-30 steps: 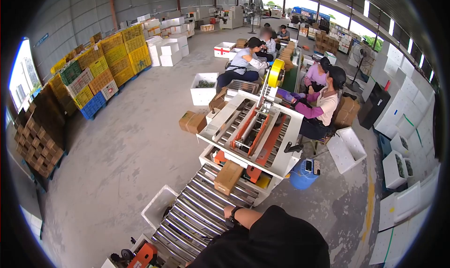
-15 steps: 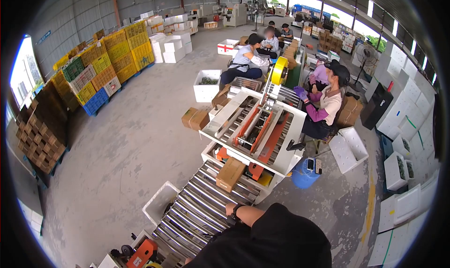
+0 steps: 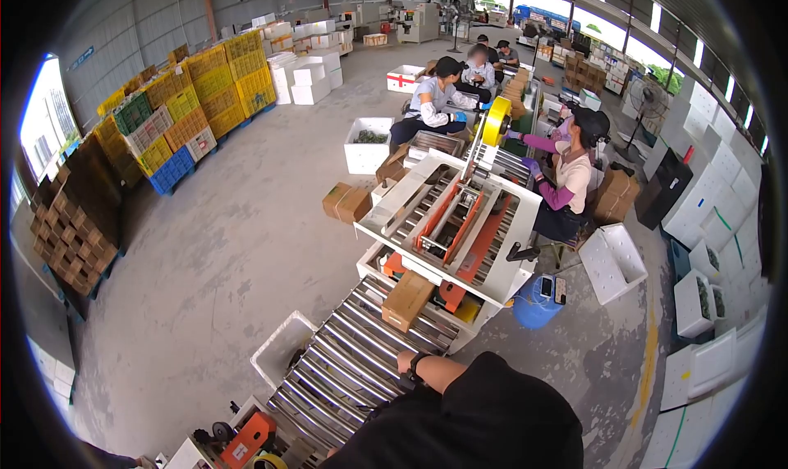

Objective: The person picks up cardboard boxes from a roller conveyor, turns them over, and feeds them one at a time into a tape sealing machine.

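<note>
Carton on rollers, right hand nearby

The brown carton point(image 3: 408, 301) sits on the metal roller conveyor point(image 3: 349, 350), at the near end of a sealing machine point(image 3: 447, 223). Apart from it, the person's right hand point(image 3: 405, 361), with a dark watch point(image 3: 417, 366) on the wrist, is at the rollers; whether its fingers are together or spread cannot be told. The left hand point(image 3: 332, 452) is barely a sliver of skin at the sleeve's edge, its fingers out of sight.

The machine's frame, orange guides and yellow tape roll point(image 3: 496, 123) stand between the carton and the seated co-workers beyond. A white foam box point(image 3: 281, 352) lies against the conveyor's left side; to the right, a blue barrel point(image 3: 538, 309) bears two phones point(image 3: 552, 288). Another brown carton point(image 3: 347, 202) is on the floor left of the machine.

Faint marks on the carton by the machine, a pale label point(image 3: 240, 451) on the orange part point(image 3: 250, 439) at lower left and a blue wall sign point(image 3: 82, 58) are all too small to read. The black sleeve point(image 3: 492, 411) hides part of the rollers, and the lower-left machinery is cut off by the frame.
</note>
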The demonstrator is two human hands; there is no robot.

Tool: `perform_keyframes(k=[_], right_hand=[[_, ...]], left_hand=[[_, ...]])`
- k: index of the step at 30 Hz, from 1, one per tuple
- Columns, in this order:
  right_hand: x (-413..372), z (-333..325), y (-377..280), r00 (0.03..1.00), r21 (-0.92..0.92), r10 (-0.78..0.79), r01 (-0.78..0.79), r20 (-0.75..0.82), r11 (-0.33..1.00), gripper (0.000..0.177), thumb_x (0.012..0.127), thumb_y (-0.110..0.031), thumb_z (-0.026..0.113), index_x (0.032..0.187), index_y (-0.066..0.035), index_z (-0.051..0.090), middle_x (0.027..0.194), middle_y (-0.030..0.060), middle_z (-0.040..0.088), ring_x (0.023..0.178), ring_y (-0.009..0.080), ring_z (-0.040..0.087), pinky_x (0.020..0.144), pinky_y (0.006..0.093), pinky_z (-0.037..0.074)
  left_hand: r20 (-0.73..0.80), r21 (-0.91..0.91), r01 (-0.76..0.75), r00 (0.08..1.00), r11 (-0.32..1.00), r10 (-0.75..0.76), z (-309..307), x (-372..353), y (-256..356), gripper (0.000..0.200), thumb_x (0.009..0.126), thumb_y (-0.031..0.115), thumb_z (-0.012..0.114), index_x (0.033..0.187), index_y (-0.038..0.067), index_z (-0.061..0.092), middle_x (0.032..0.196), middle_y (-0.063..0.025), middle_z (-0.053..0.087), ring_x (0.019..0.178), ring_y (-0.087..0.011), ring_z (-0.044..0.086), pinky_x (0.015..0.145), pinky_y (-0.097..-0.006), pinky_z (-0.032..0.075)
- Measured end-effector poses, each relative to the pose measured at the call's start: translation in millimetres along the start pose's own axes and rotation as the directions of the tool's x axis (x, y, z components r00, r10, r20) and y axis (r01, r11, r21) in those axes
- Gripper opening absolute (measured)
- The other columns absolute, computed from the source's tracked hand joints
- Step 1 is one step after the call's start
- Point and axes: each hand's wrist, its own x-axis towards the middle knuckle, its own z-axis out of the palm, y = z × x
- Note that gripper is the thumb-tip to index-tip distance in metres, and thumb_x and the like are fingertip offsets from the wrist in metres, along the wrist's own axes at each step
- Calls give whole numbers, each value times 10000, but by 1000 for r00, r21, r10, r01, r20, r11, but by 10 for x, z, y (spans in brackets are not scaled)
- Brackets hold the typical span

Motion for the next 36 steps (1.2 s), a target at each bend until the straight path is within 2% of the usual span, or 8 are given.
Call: perform_keyframes(k=[9, 15, 18, 21, 25, 28, 34, 36], right_hand=[[93, 39, 29, 999, -75, -32, 36, 42, 997, 307, 588, -285, 647, 770, -39, 665, 784, 174, 626, 742, 314, 603, 662, 386, 474], [47, 19, 64, 956, 41, -110, 102, 272, 994, 439, 591, -286, 659, 963, -56, 617, 872, 131, 629, 814, 276, 599, 679, 388, 459], [-140, -117, -148, 948, -30, 13, -4, 318, 1000, 447, 600, -265, 646, 1007, -89, 598, 910, 110, 626, 815, 257, 597, 665, 374, 456], [-78, -1, -38, 988, 132, -146, 152, -49, 980, 337, 600, -229, 621, 915, -108, 636, 845, 111, 636, 750, 259, 601, 629, 364, 457], [-44, -88, -54, 976, -54, -213, 211, -39, 976, 157, 587, -182, 571, 681, -83, 649, 616, 112, 609, 589, 289, 588, 561, 390, 457], [30, -7, -90, 981, -144, -136, 116, -136, 983, 148, 620, -185, 564, 670, -69, 641, 603, 125, 601, 586, 300, 587, 564, 400, 459], [-234, -390, -566, 870, 46, -351, 390, -346, 920, 180, 740, -145, 500, 655, -32, 611, 677, 186, 598, 696, 325, 602, 570, 407, 458], [-137, -357, -633, 797, 98, -327, 430, -508, 897, 113, 767, -170, 518, 757, -76, 579, 689, 139, 581, 681, 311, 576, 587, 413, 436]], left_hand=[[-9, -11, 8, 1000, 1000, -9, 21, 14, -210, 296, 664, 302, 644, 812, 47, 674, 724, -130, 644, 729, -247, 630, 700, -345, 479], [-9, -11, 13, 1000, 1000, -13, 66, 32, -337, 294, 666, 299, 650, 817, 48, 676, 718, -127, 645, 722, -241, 633, 697, -341, 480], [1, -23, -1, 1000, 1000, 1, 84, 70, -408, 290, 667, 292, 658, 821, 47, 676, 710, -119, 645, 710, -229, 633, 691, -331, 482], [20, -65, -50, 998, 997, 52, 82, 148, -489, 280, 669, 274, 676, 828, 44, 677, 693, -100, 646, 678, -197, 633, 678, -306, 484], [97, -116, 6, 995, 993, 6, 106, 207, -529, 289, 683, 277, 670, 849, 40, 676, 715, -84, 652, 673, -192, 630, 675, -307, 484], [79, -76, 28, 997, 997, -22, 78, 139, -443, 290, 694, 275, 664, 852, 32, 675, 725, -75, 654, 676, -183, 628, 672, -309, 484], [175, -88, 58, 984, 994, -42, -74, -95, -222, 278, 706, 269, 654, 835, 24, 673, 715, -73, 650, 671, -171, 622, 669, -304, 482], [178, -90, 61, 983, 994, -44, -103, -127, -193, 273, 705, 266, 654, 827, 22, 672, 712, -74, 649, 667, -169, 621, 666, -302, 482]])
